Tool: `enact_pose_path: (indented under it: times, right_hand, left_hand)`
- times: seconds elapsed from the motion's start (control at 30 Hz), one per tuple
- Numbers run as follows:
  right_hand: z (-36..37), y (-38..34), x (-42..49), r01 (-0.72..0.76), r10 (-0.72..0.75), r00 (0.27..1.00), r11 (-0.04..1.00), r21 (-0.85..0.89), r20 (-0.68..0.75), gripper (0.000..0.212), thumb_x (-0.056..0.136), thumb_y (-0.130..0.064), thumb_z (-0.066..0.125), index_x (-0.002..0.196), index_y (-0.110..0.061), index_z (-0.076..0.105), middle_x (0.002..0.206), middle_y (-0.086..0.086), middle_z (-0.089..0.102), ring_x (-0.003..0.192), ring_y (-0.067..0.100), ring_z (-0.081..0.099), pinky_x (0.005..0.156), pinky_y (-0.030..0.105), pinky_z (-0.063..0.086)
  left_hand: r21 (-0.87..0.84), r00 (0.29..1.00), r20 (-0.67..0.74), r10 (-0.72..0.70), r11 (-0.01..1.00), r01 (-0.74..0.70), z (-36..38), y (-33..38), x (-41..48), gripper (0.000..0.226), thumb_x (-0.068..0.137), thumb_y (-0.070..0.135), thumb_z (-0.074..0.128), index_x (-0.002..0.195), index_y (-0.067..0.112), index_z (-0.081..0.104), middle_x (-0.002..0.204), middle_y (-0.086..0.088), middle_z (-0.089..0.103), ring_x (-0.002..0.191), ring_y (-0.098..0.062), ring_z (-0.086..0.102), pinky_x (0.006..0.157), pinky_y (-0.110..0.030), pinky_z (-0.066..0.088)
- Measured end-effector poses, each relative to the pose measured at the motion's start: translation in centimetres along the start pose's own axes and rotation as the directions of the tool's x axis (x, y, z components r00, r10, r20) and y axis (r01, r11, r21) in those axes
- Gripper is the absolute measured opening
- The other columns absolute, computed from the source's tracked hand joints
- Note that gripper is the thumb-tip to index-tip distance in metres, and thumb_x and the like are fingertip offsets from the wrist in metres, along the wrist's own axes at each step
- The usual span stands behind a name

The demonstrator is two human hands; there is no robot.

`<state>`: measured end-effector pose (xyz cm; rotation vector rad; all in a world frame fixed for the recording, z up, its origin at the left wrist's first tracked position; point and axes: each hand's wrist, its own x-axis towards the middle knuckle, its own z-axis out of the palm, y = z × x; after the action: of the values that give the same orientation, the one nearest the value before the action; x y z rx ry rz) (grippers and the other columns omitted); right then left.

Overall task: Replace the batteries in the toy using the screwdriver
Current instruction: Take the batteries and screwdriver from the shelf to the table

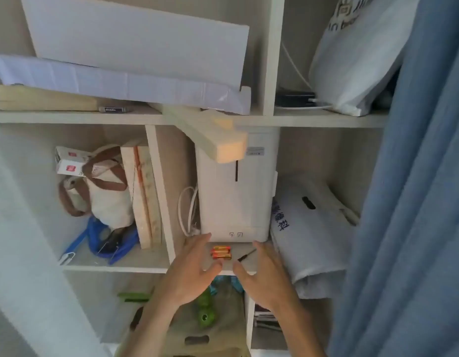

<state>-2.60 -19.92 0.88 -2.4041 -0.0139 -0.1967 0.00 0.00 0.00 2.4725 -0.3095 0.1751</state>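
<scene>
A small pack of red and gold batteries [221,252] lies on the shelf board [245,264] in front of a white appliance. Just right of them rests a thin black screwdriver [246,255], lying at a slant. My left hand [191,271] reaches in from the lower left with fingers spread, close to the batteries and holding nothing. On the right, my right hand [262,275] is open too, its thumb near the screwdriver handle. A green toy [206,309] shows on the shelf below, partly hidden under my hands.
The white appliance [236,191] fills the compartment behind the batteries. A wooden piece [218,139] juts out overhead. A grey bag [310,228] lies to the right, a blue curtain [416,176] hangs at far right, and bags and boards [143,197] fill the left compartment.
</scene>
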Motion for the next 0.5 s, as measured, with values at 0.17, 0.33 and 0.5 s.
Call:
enact_pose_path:
  times: [0.17,0.33,0.5]
  right_hand:
    - [3.0,1.3,3.6,-0.035,0.025,0.998,0.981,-0.19,-0.056,0.055,0.078,-0.065,0.052,0.116,-0.027,0.063,0.119,-0.003,0.066,0.116,0.019,0.059,0.104,0.034,0.05]
    - [4.2,1.2,5.2,-0.107,0.1,0.994,0.954,-0.282,-0.039,0.055,0.079,-0.067,0.054,0.109,-0.022,0.065,0.111,0.0,0.066,0.108,0.022,0.061,0.093,0.036,0.054]
    - [4.5,1.5,5.6,-0.096,0.086,0.995,0.959,-0.268,-0.05,0.008,0.087,-0.023,0.059,0.092,-0.017,0.059,0.096,0.002,0.063,0.092,0.022,0.062,0.07,0.029,0.051]
  left_hand:
    - [0.125,0.987,0.123,0.101,0.985,-0.117,2.0,-2.2,4.1,0.065,0.094,0.046,0.062,0.154,0.031,0.043,0.151,0.011,0.054,0.143,-0.013,0.046,0.125,-0.042,0.035]
    - [0.35,0.969,0.161,0.185,0.908,-0.231,2.8,-2.7,5.9,0.052,0.094,0.06,0.056,0.141,0.04,0.052,0.139,0.015,0.057,0.13,-0.012,0.053,0.112,-0.039,0.038]
    - [0.424,0.952,0.225,0.206,0.859,-0.286,4.1,-3.4,6.9,0.053,0.095,0.064,0.035,0.133,0.032,0.053,0.128,0.007,0.053,0.102,-0.017,0.065,0.087,-0.042,0.058]
